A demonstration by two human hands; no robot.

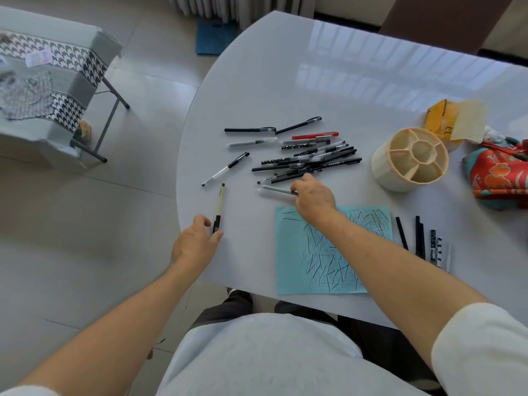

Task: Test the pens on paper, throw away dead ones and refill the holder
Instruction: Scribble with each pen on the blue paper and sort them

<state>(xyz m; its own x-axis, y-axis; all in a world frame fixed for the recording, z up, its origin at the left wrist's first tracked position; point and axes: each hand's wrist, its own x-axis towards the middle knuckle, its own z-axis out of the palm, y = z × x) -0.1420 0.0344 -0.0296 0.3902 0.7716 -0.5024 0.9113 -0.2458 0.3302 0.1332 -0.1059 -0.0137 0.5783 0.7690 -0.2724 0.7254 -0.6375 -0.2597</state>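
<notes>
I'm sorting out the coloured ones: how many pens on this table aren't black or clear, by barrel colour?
red-barrelled pen: 1
yellow-barrelled pen: 1
pale green pen: 1
Total: 3

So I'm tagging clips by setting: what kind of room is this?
Probably a home living or dining room: a glossy white round table, tiled floor, a houndstooth-covered side table, and a radiator by the far wall.
</notes>
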